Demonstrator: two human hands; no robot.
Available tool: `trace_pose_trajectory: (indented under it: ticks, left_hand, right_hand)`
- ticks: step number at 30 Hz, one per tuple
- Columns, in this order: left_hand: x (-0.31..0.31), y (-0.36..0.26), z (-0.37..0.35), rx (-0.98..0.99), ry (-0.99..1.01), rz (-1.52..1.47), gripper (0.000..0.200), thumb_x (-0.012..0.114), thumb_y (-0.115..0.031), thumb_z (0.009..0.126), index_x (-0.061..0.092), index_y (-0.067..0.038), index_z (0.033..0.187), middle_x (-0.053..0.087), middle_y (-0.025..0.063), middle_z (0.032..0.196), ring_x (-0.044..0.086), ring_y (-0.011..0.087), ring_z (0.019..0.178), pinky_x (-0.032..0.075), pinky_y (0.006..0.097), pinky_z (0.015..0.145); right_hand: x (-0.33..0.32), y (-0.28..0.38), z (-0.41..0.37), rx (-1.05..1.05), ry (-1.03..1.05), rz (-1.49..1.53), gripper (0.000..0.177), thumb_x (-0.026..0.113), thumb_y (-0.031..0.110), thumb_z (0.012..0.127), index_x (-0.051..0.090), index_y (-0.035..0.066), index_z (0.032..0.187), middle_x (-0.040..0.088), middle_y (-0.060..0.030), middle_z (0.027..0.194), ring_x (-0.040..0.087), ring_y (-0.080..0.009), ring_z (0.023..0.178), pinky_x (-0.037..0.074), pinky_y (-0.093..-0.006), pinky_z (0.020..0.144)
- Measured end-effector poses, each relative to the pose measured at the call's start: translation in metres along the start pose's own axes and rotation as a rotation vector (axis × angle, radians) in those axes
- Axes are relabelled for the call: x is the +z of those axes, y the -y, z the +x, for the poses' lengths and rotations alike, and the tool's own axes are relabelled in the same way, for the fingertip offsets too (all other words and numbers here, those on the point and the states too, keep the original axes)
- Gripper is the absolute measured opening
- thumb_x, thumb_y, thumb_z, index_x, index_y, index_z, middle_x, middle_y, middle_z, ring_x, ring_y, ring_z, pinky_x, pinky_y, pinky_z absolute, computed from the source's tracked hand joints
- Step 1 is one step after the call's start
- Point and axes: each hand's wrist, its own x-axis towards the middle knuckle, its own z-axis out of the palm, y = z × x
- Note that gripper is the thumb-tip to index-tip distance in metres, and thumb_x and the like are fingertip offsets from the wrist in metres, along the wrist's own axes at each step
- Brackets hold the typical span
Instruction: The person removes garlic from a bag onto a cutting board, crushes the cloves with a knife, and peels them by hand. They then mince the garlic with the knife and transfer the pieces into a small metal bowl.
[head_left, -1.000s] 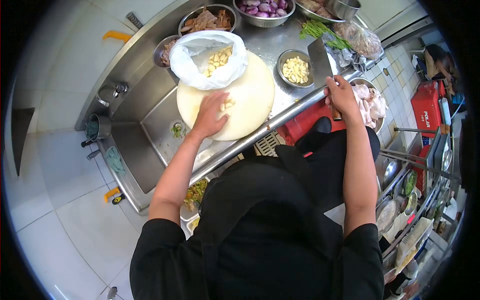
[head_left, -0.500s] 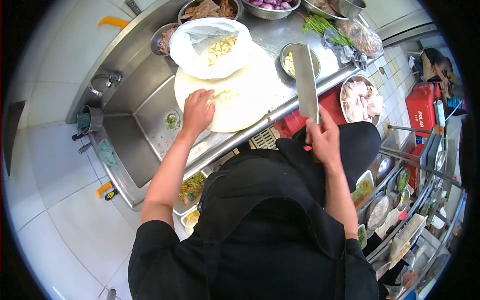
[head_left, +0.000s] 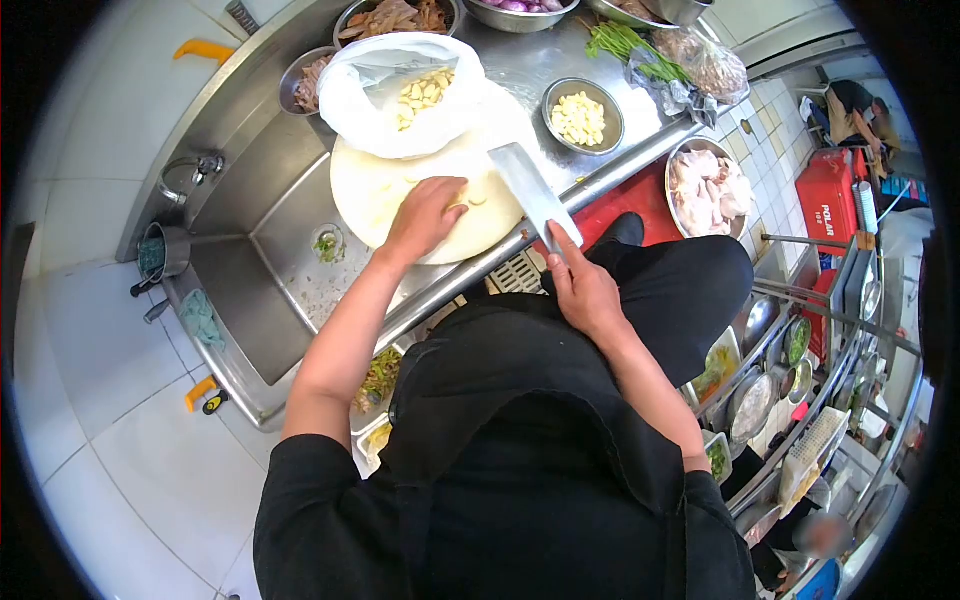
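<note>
My right hand point(head_left: 585, 293) grips the handle of a cleaver point(head_left: 527, 183), whose broad blade reaches over the right edge of a round white cutting board point(head_left: 505, 215). On the board rests my left hand point(head_left: 425, 220), its thumb apart from the fingers and pointing right toward a few pale peeled garlic cloves point(head_left: 478, 197). Part of what lies under that hand is hidden. Behind it, an open white plastic bag point(head_left: 350, 90) holds more cloves. A steel bowl point(head_left: 616, 130) with pale garlic pieces stands to the right of the board.
The sink point(head_left: 262, 300) lies left of the board. Bowls of meat point(head_left: 400, 20) and red onions point(head_left: 530, 4) stand behind, with green stalks point(head_left: 640, 50) at the back right. A basin of raw chicken point(head_left: 712, 190) sits low on the right. Another person point(head_left: 855, 110) is farther off.
The cleaver has swung left from over the bowl to the board's edge, with my right hand moving left too. My left hand has shifted right across the board.
</note>
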Motion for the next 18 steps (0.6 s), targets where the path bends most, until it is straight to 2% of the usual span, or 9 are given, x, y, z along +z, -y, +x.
trace_pose_trajectory:
  ticks: [1,2,4,7,10,13,15,18]
  left_hand:
    - [-0.004,0.005,-0.002,-0.006,-0.040,0.023,0.032,0.079,-0.025,0.097,0.078,-0.006,0.122,0.076,0.0127,0.128,0.067,0.0341,0.125,0.051,0.0454,0.111]
    - [-0.009,0.010,-0.003,-0.011,-0.011,0.048,0.034,0.079,-0.026,0.097,0.077,-0.006,0.124,0.076,0.0128,0.129,0.067,0.0340,0.126,0.050,0.0453,0.112]
    - [-0.020,0.021,-0.009,-0.025,0.047,0.097,0.037,0.080,-0.027,0.096,0.076,-0.005,0.126,0.075,0.0131,0.131,0.067,0.0340,0.127,0.049,0.0452,0.114]
    - [-0.031,0.028,-0.014,0.008,0.067,0.092,0.032,0.078,-0.020,0.096,0.076,-0.004,0.123,0.076,0.0155,0.128,0.067,0.0364,0.125,0.050,0.0466,0.112]
    - [-0.035,0.017,-0.008,-0.065,-0.247,0.000,0.025,0.075,-0.015,0.097,0.076,-0.004,0.120,0.076,0.0154,0.126,0.068,0.0362,0.123,0.053,0.0464,0.107]
    - [-0.023,-0.002,0.020,0.036,-0.363,-0.078,0.021,0.071,-0.011,0.097,0.076,-0.004,0.117,0.076,0.0154,0.124,0.069,0.0361,0.119,0.056,0.0457,0.102]
    - [-0.004,-0.020,0.041,0.104,-0.285,-0.104,0.021,0.071,-0.012,0.100,0.077,-0.003,0.118,0.076,0.0172,0.124,0.071,0.0366,0.119,0.055,0.0438,0.105]
    - [0.028,-0.026,0.074,0.185,-0.102,-0.066,0.031,0.065,-0.023,0.105,0.072,-0.006,0.130,0.069,0.0174,0.139,0.062,0.0363,0.132,0.048,0.0473,0.115]
  right_hand:
    - [-0.003,0.005,0.000,0.019,0.052,-0.041,0.054,0.051,0.033,0.113,0.043,0.028,0.167,0.075,-0.0303,0.103,0.073,-0.0497,0.100,0.056,-0.0585,0.086]
    - [0.001,0.003,0.000,-0.017,0.027,-0.098,0.055,0.054,0.035,0.112,0.045,0.028,0.166,0.077,-0.0245,0.101,0.075,-0.0453,0.096,0.057,-0.0563,0.084]
    - [0.001,0.003,0.001,-0.050,0.037,-0.158,0.055,0.055,0.036,0.112,0.046,0.028,0.165,0.077,-0.0228,0.100,0.075,-0.0439,0.094,0.057,-0.0552,0.082]
    - [0.003,0.001,0.005,-0.085,0.067,-0.237,0.055,0.057,0.037,0.111,0.048,0.029,0.164,0.077,-0.0200,0.099,0.076,-0.0414,0.091,0.058,-0.0536,0.079]
    - [0.006,-0.002,0.010,-0.175,0.060,-0.244,0.055,0.059,0.036,0.111,0.048,0.031,0.165,0.077,-0.0177,0.102,0.075,-0.0395,0.085,0.059,-0.0522,0.075]
    - [0.014,-0.006,0.017,-0.263,0.045,-0.276,0.056,0.059,0.035,0.111,0.047,0.033,0.166,0.077,-0.0156,0.103,0.075,-0.0385,0.080,0.060,-0.0503,0.069]
    - [0.021,-0.009,0.025,-0.309,0.036,-0.301,0.057,0.059,0.035,0.111,0.045,0.035,0.166,0.076,-0.0152,0.101,0.074,-0.0381,0.076,0.059,-0.0495,0.065]
    - [0.031,-0.015,0.033,-0.336,0.049,-0.332,0.060,0.058,0.036,0.111,0.041,0.038,0.168,0.074,-0.0164,0.096,0.073,-0.0375,0.070,0.058,-0.0501,0.060]
